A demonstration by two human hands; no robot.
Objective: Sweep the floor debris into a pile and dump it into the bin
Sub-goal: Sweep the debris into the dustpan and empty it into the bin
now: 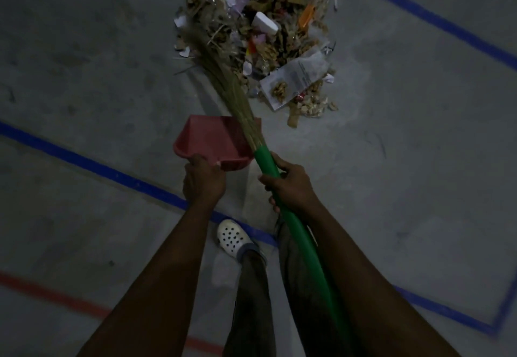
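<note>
Head view: scooping the pile [260, 29].
Left hand [204, 181] grips dustpan [215, 138], right hand [292, 190] grips broom [267, 166]; I'd seat its lip flat.

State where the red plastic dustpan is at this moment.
In the head view, the red plastic dustpan is just left of centre, held by the left hand at its near edge, beside the green-handled straw broom and short of the debris pile.

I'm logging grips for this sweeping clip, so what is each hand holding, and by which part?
The left hand grips the red dustpan at its near edge; the right hand grips the broom by its green handle.
</note>
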